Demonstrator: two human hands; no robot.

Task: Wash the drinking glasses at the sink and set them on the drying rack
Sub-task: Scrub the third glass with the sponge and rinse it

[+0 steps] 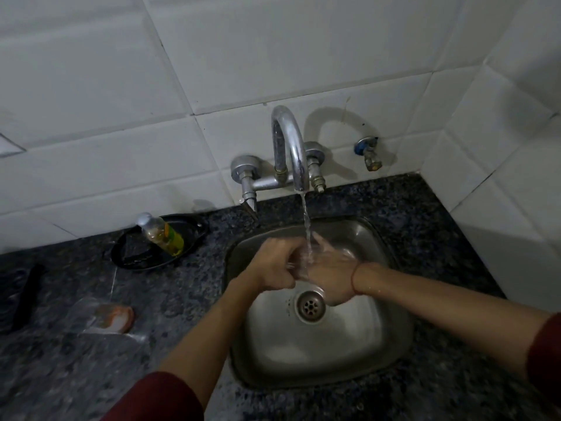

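You have one clear glass (300,262) mid-frame, under the tap (288,147), over the one sink (318,354). Its basin lies bare below your hands, with open counter (182,299) at lower left. Your left hand (276,262) curls around the glass; your right hand (331,275) cups it, fingers loosely spread.

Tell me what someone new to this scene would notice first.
First, the two hands meeting under the running water over the middle of the steel sink: the left hand and right hand hold a clear glass between them. Above them the curved tap juts from the white tiled wall. Left of the sink, a soap bottle stands in a black dish on the dark counter.
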